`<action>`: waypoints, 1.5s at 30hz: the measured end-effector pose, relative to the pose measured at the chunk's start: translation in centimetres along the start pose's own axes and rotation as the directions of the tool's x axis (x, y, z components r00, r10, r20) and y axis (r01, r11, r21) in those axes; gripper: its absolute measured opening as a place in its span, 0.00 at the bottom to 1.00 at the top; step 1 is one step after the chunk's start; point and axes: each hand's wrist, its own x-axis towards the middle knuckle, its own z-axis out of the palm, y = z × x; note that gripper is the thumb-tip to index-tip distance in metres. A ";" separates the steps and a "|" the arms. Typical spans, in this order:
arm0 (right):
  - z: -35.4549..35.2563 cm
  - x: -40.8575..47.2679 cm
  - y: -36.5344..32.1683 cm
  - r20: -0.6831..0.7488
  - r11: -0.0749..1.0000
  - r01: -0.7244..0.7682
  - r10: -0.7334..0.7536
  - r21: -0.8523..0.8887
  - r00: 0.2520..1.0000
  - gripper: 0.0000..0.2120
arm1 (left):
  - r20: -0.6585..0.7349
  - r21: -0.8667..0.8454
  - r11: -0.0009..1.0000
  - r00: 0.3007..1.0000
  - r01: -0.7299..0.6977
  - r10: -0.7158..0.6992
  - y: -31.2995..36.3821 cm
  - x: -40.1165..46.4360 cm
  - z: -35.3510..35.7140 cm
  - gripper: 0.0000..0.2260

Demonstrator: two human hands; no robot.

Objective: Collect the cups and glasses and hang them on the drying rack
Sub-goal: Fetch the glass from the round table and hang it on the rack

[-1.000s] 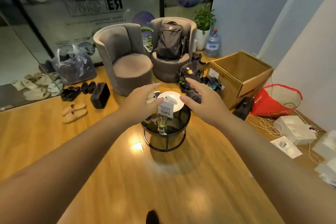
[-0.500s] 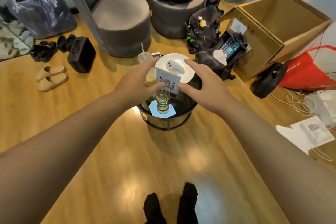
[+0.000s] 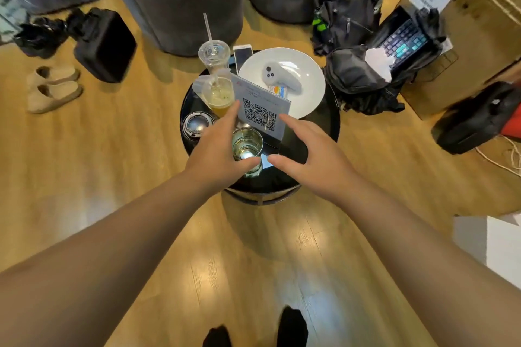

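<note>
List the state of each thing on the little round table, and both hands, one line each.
glass tumbler: upright, some liquid inside
left hand: open, curled beside the tumbler, contact unclear
right hand: open, apart from the tumbler
plastic cup with straw: upright, lidded, looks empty
plastic cup of yellow drink: upright, part full
QR card: standing, tilted
white plate: holds a grey controller

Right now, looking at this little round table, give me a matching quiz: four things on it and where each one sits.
Things:
1. glass
2. controller
3. phone
4. QR card

Places:
A. at the table's far edge, beside the plate
B. between the left hand and the right hand
C. lying on the plate
D. standing just behind the glass

Pairs: 1-B, 2-C, 3-A, 4-D
</note>
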 end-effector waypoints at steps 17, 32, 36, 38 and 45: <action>3.6 4.0 5.4 0.135 1.000 0.000 -0.002 0.016 0.991 0.51 | 0.045 0.110 0.965 0.968 0.240 -0.246 -3.1 5.4 8.0 0.49; 3.5 3.5 5.3 0.129 0.988 -0.117 0.105 0.096 0.986 0.54 | 0.002 -0.021 0.973 0.973 0.231 -0.231 -1.9 5.5 6.4 0.37; 2.4 3.2 3.2 0.125 0.954 -0.170 0.143 0.247 0.982 0.55 | 0.022 -0.028 0.993 0.993 0.119 -0.118 0.7 4.7 2.7 0.39; 1.3 3.3 1.5 0.117 0.949 -0.152 0.123 0.276 0.985 0.55 | 0.039 -0.025 0.997 0.997 0.072 -0.071 2.6 4.4 0.2 0.39; -4.6 4.2 -8.0 0.085 0.940 0.006 -0.036 0.340 0.996 0.46 | -0.048 0.027 0.999 0.998 -0.035 0.036 10.5 2.3 -10.3 0.38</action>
